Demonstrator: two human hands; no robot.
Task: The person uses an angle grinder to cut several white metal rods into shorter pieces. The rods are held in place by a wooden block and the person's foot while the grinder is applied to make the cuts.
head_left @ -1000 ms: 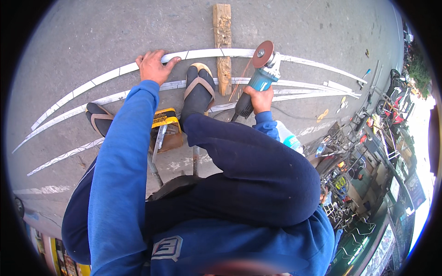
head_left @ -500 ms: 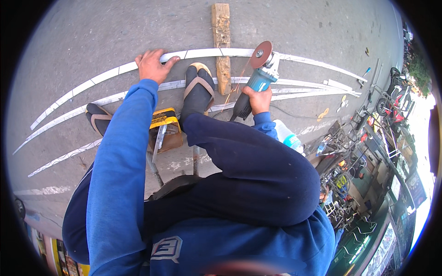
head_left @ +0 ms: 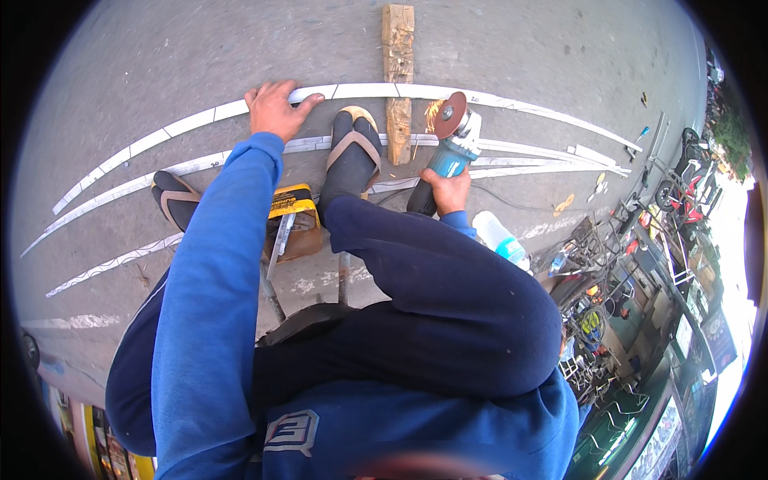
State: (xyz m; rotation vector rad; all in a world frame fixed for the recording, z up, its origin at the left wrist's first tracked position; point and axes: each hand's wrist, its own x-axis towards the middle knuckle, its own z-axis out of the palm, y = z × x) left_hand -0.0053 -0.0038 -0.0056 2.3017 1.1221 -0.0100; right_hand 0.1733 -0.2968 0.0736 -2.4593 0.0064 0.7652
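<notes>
"Where's the strip [head_left: 364,90]?"
"Across the block [head_left: 398,132]; left of it, the left hand [head_left: 278,110], half curled, holds the strip."
"And the right hand [head_left: 450,192]?"
"Wrapped round the grinder [head_left: 454,156], right of the block."

From the middle of my view, a handwritten number marks the upper white strip [head_left: 360,90] at one o'clock, and another marks the lower strip [head_left: 188,167] at ten. Pale lettering runs along the teal grinder [head_left: 454,160] in my right grip [head_left: 450,190], between one and two. Dark lettering crosses the yellow-topped container [head_left: 292,199] toward ten; a letter-like emblem [head_left: 292,432] sits on my blue sweatshirt [head_left: 384,416] at seven. The signboard [head_left: 658,440] at four is too small to read.
</notes>
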